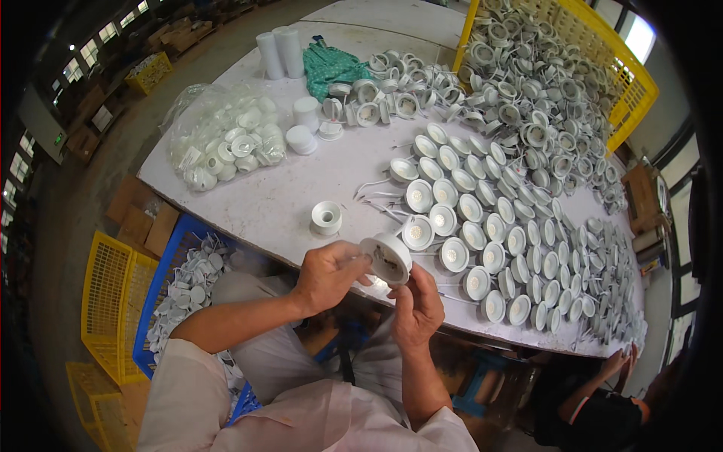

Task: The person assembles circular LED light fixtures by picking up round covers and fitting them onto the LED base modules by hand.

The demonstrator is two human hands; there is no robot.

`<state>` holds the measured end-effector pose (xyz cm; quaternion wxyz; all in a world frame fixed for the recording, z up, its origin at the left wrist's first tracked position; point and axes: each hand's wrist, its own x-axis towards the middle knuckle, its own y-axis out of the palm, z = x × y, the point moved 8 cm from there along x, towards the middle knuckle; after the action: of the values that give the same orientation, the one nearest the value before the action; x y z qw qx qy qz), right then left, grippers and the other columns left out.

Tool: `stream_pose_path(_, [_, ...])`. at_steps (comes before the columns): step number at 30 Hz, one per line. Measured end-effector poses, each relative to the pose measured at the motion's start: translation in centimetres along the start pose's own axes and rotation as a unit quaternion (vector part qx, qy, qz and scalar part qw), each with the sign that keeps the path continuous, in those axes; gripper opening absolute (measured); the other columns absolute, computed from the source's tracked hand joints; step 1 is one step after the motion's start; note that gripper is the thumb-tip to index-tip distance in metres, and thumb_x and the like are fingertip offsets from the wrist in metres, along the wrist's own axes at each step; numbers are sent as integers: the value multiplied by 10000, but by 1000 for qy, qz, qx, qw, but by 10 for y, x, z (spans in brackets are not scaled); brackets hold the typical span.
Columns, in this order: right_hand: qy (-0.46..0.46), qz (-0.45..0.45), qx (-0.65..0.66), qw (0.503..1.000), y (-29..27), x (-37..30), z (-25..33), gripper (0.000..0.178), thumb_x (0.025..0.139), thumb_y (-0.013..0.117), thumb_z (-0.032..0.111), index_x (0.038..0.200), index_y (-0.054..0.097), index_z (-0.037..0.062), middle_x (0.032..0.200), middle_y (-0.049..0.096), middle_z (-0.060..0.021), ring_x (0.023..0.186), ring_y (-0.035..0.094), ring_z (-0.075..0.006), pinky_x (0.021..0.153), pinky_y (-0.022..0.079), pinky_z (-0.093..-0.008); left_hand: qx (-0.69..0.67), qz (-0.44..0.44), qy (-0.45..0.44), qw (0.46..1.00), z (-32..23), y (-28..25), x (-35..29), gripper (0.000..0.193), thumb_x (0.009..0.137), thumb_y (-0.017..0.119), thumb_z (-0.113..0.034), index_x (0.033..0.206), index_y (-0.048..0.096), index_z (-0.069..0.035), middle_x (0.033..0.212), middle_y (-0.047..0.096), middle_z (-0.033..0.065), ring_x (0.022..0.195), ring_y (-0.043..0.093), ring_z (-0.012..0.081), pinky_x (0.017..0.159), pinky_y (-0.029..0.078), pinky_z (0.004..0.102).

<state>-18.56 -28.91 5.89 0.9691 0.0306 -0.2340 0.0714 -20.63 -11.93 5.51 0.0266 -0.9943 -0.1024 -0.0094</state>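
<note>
Over the table's front edge I hold a round white downlight housing (389, 261), tilted so its hollow side with dark marks shows. My left hand (322, 277) pinches its left rim, fingers closed. From below and to the right, my right hand (418, 307) grips the other side between thumb and fingers. A white cup-shaped piece with a recessed centre (327, 218) stands on the table just beyond my left hand. To the right, assembled white downlights (455, 255) lie in slanting rows, with white wires trailing from several.
A yellow crate (633, 113) spills many ring housings (520, 113) at the back right. Back left are a plastic bag of white parts (233, 139), white cylinders (280, 53) and green cloth (331, 64). A blue crate (162, 286) stands left of my legs. Another person's hands (621, 363) are at the table's right end.
</note>
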Motion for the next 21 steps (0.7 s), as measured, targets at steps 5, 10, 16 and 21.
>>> stream_pose_path(5, [-133,24,-184,973,-2,-8,45,417,744,563,-107,1160,553,-71,992,636,-199,784,638,-268,696,512,-316,-24,9,-63,998,22,17,-24,187,879,629,-115,963,616,52,855,692,110,720,676,142,636,520,236])
stream_pose_path(10, [-107,6,-194,975,-39,-13,41,377,768,543,-85,1144,570,-75,994,640,-208,856,644,-308,787,493,-315,59,77,94,991,-32,13,-27,285,868,644,-143,1077,593,44,1057,651,164,901,646,180,780,525,292])
stream_pose_path(16, [-88,224,-106,965,-24,-12,48,366,740,570,-91,1093,633,-20,951,659,-186,828,654,-299,739,509,-315,140,224,209,942,-34,49,-36,386,842,659,-264,1135,608,-19,1195,610,151,1132,556,307,1067,322,406])
stream_pose_path(21, [-43,287,-106,951,-14,-19,39,292,748,617,-81,1036,649,-46,892,670,-166,782,653,-263,709,504,-304,164,451,10,877,3,59,-53,382,863,622,-377,986,665,-17,790,657,84,792,617,189,897,441,357])
